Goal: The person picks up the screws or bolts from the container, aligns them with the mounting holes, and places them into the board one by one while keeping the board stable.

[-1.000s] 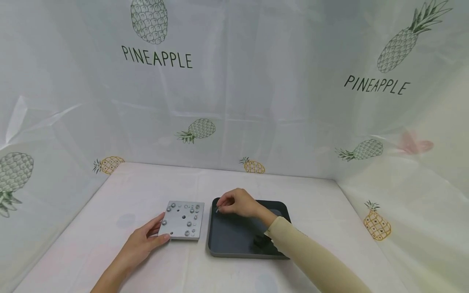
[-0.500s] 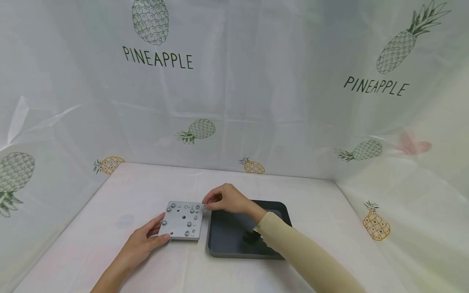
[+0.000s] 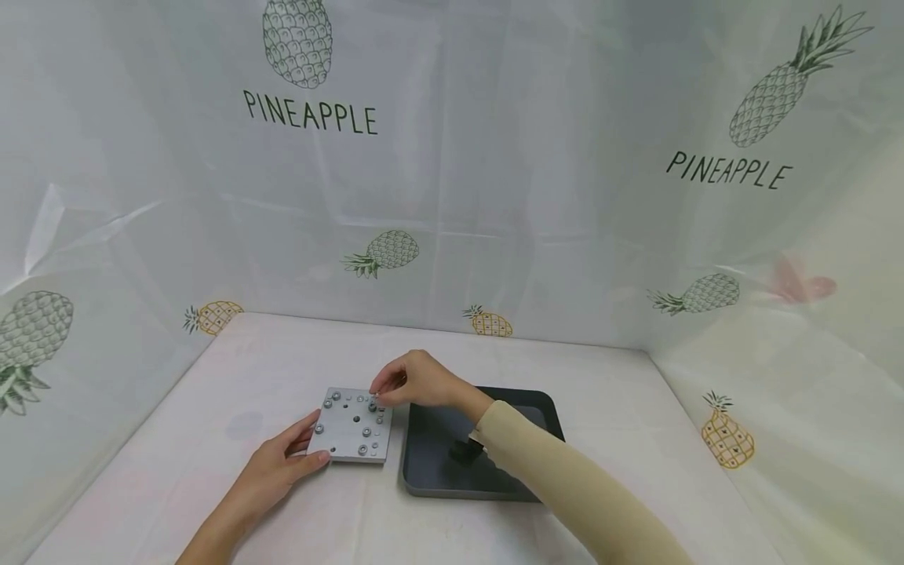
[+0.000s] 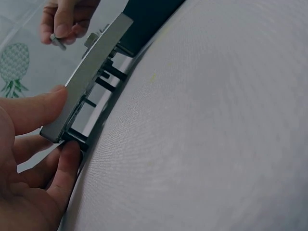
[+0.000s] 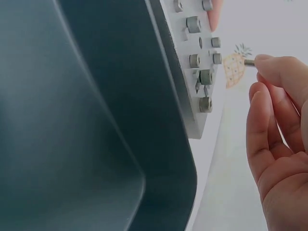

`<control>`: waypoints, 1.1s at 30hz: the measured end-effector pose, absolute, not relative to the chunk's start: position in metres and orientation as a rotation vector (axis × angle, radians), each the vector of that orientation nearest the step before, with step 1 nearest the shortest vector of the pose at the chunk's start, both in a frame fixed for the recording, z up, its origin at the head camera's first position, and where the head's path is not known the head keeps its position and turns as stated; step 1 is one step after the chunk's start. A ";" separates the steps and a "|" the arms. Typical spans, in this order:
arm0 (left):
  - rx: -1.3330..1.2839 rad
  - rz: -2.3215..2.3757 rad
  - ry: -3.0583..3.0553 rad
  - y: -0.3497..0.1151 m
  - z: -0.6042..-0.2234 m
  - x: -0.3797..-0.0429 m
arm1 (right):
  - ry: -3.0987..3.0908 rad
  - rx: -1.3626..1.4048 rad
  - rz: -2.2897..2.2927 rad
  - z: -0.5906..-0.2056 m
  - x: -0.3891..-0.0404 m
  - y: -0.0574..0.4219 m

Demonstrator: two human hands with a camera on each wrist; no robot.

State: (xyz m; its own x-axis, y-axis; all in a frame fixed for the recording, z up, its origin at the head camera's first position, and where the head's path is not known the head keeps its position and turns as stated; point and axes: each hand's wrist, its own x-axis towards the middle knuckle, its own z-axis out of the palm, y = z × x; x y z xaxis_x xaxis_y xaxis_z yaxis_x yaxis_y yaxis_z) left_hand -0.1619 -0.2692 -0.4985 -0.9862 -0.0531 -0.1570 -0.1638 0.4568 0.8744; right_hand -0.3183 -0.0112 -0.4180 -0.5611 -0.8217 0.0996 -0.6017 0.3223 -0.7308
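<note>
My left hand (image 3: 271, 469) grips the near left corner of a square silver metal plate (image 3: 342, 436), thumb on top and fingers beneath in the left wrist view. Several socket head screws (image 5: 193, 24) stand up from its face. Their shanks (image 4: 105, 84) stick out below, holding the plate slightly off the cloth. Over the plate's far right part, my right hand (image 3: 417, 380) pinches a small metal pin (image 4: 58, 43) between thumb and fingers. In the right wrist view one end of the pin (image 5: 249, 62) pokes out from the fingertips, apart from the plate.
A dark shallow tray (image 3: 459, 493) lies just right of the plate, under my right forearm. A small black object (image 3: 466, 451) shows at the right wrist, over the tray. White pineapple-print sheeting (image 3: 537, 259) hangs behind and at both sides of the table.
My right hand has moved left with the pin, from the tray's far left corner to over the plate. My left hand and the plate have stayed in place.
</note>
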 end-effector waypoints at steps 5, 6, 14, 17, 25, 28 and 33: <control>-0.192 1.567 2.588 -0.269 -0.498 -0.162 | 2.290 -1.288 -1.052 -0.416 -0.322 -0.022; -0.190 1.569 2.586 -0.269 -0.498 -0.161 | 2.287 -1.288 -1.041 -0.416 -0.322 -0.024; -0.178 1.587 2.576 -0.270 -0.498 -0.161 | 2.265 -1.319 -0.993 -0.421 -0.327 -0.043; -0.171 1.600 2.567 -0.270 -0.498 -0.162 | 2.268 -1.309 -0.979 -0.422 -0.328 -0.049; -0.174 1.588 2.579 -0.271 -0.498 -0.162 | 2.314 -1.298 -0.887 -0.425 -0.331 -0.065; -0.182 1.591 2.570 -0.271 -0.498 -0.162 | 2.327 -1.305 -0.864 -0.427 -0.332 -0.069; -0.170 1.599 2.567 -0.270 -0.497 -0.163 | 2.335 -1.297 -0.853 -0.427 -0.331 -0.070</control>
